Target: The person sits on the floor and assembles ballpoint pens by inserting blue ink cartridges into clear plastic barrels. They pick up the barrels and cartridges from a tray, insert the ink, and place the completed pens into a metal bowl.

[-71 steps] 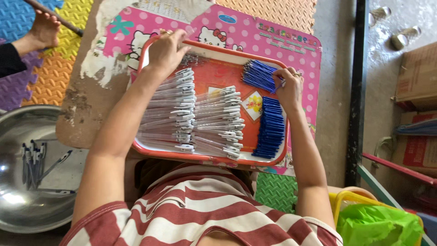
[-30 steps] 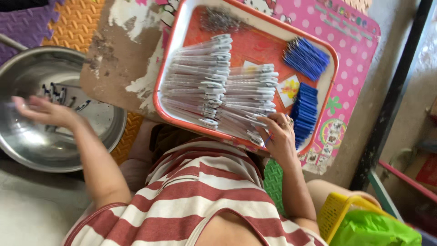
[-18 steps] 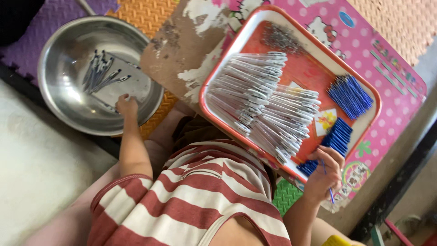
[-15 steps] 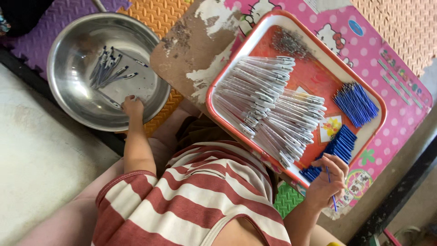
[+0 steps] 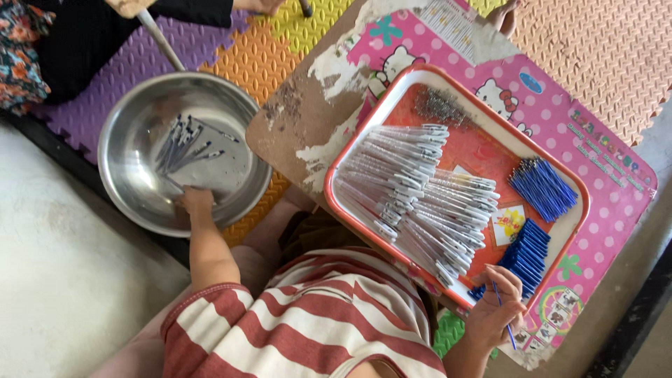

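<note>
One thin blue refill [image 5: 502,315] sits pinched in my right hand [image 5: 493,311], fingers closed around it, its lower end poking out below the hand near the table's edge. That hand hovers at the near corner of the red tray [image 5: 448,80], just beside the stacked blue refills [image 5: 526,257]; a second fan of blue refills [image 5: 542,187] lies further along the same side, and the rows of clear pen barrels [image 5: 413,199] fill the tray's middle. My left hand [image 5: 194,201] is well apart from all that — arm stretched out to the side, reaching down into the steel bowl [image 5: 129,115], fingers resting on its inner wall near the rim, with the loose dark pens [image 5: 183,143] lying a little beyond the fingertips. I cannot tell whether that hand is gripping anything or simply lying flat; its fingers are foreshortened from up here. The tray rests on a pink patterned table [image 5: 595,140] whose surface is peeled bare on the bowl side. My striped shirt [image 5: 308,322] covers the near table edge and both elbows — and another person's dark sleeve [image 5: 189,10] is cut off at the top.
</note>
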